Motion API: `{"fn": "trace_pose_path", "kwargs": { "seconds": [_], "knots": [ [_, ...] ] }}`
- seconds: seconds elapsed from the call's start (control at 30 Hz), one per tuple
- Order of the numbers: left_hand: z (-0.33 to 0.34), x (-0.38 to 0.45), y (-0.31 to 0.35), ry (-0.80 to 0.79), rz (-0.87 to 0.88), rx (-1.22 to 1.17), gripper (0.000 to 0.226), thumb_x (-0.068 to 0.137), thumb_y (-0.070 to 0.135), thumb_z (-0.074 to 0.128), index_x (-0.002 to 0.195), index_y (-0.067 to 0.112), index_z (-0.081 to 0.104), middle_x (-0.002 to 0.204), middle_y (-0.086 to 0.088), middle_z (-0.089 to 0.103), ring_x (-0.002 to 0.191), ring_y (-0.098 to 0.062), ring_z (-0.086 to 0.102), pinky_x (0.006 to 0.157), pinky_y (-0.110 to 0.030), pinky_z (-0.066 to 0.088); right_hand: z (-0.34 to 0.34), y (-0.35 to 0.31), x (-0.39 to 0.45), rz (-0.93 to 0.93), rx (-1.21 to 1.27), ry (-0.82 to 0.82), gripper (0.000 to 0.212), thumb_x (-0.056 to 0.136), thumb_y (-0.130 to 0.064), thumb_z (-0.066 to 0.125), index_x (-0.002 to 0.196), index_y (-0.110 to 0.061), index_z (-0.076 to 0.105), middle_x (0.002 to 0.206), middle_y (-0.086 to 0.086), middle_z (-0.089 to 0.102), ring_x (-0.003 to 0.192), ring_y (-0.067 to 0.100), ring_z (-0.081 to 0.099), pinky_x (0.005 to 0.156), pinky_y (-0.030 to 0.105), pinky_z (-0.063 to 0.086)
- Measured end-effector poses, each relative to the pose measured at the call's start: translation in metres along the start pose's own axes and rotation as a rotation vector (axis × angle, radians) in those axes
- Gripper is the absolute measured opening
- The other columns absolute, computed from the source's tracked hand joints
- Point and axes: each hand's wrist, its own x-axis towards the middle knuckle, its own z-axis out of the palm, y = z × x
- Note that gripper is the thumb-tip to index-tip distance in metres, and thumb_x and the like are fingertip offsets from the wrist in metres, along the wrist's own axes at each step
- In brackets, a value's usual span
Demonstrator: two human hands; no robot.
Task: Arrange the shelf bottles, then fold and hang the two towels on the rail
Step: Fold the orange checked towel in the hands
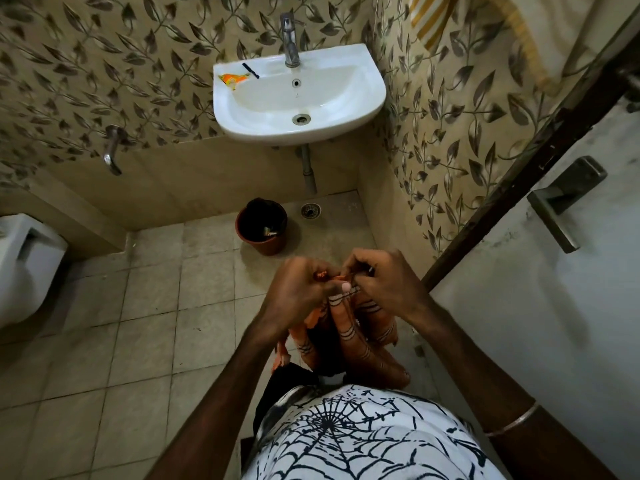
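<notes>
While the person stands facing the sink [375, 88], both hands meet at waist level over the tiled floor [145, 306]. Left hand [300, 289] and right hand [384, 282] are together, fingers curled and pinching the top edge of an orange towel [349, 337] w/ dark stripes; the cloth hangs bunched below the hands, in front of the person's legs. Exact fold state unclear, prob. gathered lengthwise. Second striped towel [433, 22] hangs high on rt wall near the door [554, 306]. Brown bin [262, 233] on floor under sink, beside floor drain [310, 210]. Faucet [290, 39] at sink rear
</notes>
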Motion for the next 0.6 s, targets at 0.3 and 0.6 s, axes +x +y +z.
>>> {"fn": "trace_pose_path", "kwargs": {
  "seconds": [0.3, 0.6],
  "knots": [
    [-0.013, -0.002, 0.001, 0.067, 0.007, -0.028, 0.004, 0.080, 0.021, 0.079, 0.082, 0.018, 0.078, 0.075, 0.009, 0.075, 0.071, -0.001, 0.071, 0.066, -0.023, 0.058, -0.001, 0.029, -0.001, 0.083, -0.297, 0.152, 0.009, 0.086, -0.008, 0.068, 0.088, -0.015, 0.073, 0.080, -0.002, 0.072, 0.071, 0.010, 0.065, 0.066, 0.029, 0.057],
    [-0.034, -0.008, -0.006, 0.148, -0.069, -0.099, 0.001, 0.079, 0.017, 0.078, 0.079, 0.017, 0.077, 0.077, 0.007, 0.075, 0.074, -0.004, 0.071, 0.068, -0.022, 0.057, -0.020, 0.052, 0.001, 0.213, -0.287, 0.241, 0.017, 0.090, -0.009, 0.066, 0.103, -0.011, 0.077, 0.093, 0.001, 0.078, 0.081, 0.012, 0.073, 0.071, 0.014, 0.054]
  ]
}}
